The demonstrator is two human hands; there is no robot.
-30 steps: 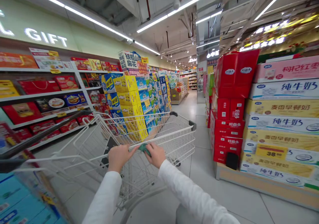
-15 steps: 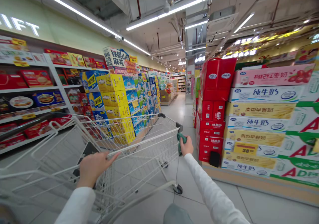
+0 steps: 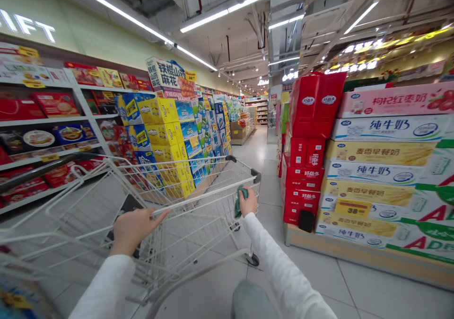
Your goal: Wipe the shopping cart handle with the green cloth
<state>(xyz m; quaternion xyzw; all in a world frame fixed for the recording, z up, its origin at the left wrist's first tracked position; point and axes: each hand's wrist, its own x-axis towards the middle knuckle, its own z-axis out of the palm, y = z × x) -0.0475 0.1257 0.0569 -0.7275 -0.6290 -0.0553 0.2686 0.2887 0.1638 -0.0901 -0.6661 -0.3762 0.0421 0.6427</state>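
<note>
A wire shopping cart [image 3: 198, 229] stands ahead of both hands, its long axis running from just beyond the right hand across the view and out toward the left-hand shelving. Farther left of the left hand, white shelves [image 3: 39, 120] carry red gift boxes. Beyond that hand, yellow and blue cartons [image 3: 159, 132] are stacked in a tall display along the aisle. The left hand [image 3: 136, 229] lies open, fingers spread out flat along the cart's top rail, gripping nothing that shows. To its right, the right hand [image 3: 248, 201] is closed around a green cloth [image 3: 240, 199], whose end hangs down beside the fist, just by the cart's right corner. The tile floor [image 3: 209, 293] runs beneath the cart and both sleeves. Right of the right hand stand stacked red cartons [image 3: 301, 177], and beyond them, farther right, a tall stack of milk cartons [image 3: 386, 153] rises on a low wooden base.
</note>
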